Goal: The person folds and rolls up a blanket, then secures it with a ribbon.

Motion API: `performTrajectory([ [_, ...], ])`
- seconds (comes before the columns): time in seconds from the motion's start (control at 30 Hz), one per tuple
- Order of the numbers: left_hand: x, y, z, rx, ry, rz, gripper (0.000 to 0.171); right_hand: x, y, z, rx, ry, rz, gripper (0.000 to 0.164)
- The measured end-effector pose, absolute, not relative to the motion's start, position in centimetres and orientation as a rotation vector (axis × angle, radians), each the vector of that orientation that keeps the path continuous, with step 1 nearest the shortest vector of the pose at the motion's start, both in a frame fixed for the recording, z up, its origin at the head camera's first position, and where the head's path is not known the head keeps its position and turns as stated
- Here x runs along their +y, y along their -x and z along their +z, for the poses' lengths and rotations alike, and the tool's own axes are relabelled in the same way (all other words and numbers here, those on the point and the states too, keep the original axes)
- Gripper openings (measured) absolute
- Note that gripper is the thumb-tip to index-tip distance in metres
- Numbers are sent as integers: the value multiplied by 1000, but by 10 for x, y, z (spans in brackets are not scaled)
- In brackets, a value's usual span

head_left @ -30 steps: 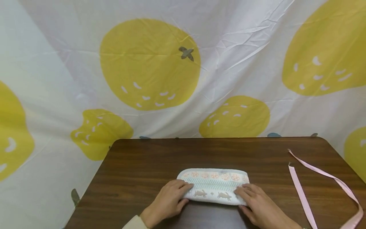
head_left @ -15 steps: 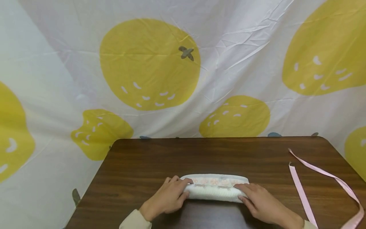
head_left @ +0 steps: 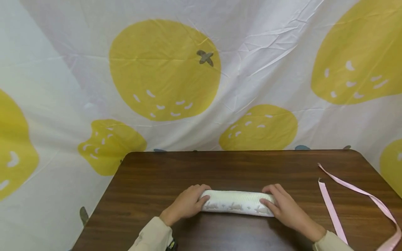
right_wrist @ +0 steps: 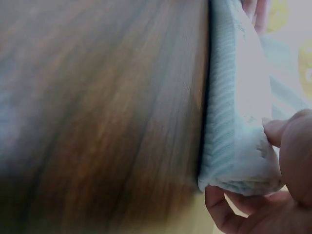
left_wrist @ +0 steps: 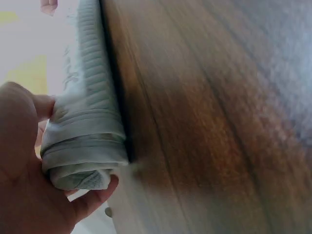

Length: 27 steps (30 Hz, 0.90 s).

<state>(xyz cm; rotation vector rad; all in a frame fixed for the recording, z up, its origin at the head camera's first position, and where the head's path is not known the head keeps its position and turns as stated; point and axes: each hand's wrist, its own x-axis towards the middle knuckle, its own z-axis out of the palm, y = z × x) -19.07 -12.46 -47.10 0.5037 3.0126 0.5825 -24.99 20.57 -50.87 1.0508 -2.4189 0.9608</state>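
While a person's bare left hand [head_left: 187,202] is clamped round one end of a thick white cloth roll [head_left: 237,202] with a row of grey-brown rabbits along its near side, the bare right hand [head_left: 287,209] is clamped round the other end. The hands are well apart, each with its thumb on the near side and fingers over the far side. The roll lies crosswise between them, low over the near half of a dark brown wood-grain table [head_left: 176,170]; whether it rests fully on the surface is hard to tell. Both wrist views show coiled layers at its ends and a pale green zigzag stripe [right_wrist: 224,112] running lengthwise.

To the right of the right hand, well apart from the roll, two lengths of flat pale pink ribbon [head_left: 331,211] lie on the table, one straight, one curving; where they might join is out of view. Cream sleeves [head_left: 154,235] cover the forearms. Behind the table hangs a creased white fabric backdrop [head_left: 78,87] printed with large yellow fruit.
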Motion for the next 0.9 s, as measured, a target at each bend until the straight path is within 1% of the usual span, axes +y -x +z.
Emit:
performTrajectory([
  [0.1,-121,194,-475,3086,-459,501,31,202,251,-509,-2478,-962,962,27],
  [0.17,-117,195,-477,3155,-490,434,29,199,251,-509,-2517,-930,943,25],
  [0.27,-109,197,-479,3271,-634,354,24,196,250,-509,-2508,-934,842,24],
  [0.37,-102,198,-481,3354,-793,301,27,193,250,-508,-2405,-1001,685,26],
  [0.43,-100,197,-482,3365,-825,236,30,191,250,-506,-2336,-1057,556,30],
  [0.5,-98,196,-484,3339,-801,172,29,191,249,-505,-2338,-1116,460,37],
  [0.57,-97,194,-484,3262,-729,118,35,192,247,-505,-2346,-1178,402,40],
  [0.63,-97,192,-484,3180,-669,75,48,195,244,-504,-2422,-1225,408,44],
  [0.73,-96,191,-484,3097,-608,27,65,198,241,-505,-2539,-1287,445,54],
  [0.83,-96,190,-485,3080,-611,-14,75,199,239,-504,-2664,-1318,434,69],
  [0.9,-97,191,-485,3059,-616,-17,78,200,240,-505,-2683,-1340,421,73],
])
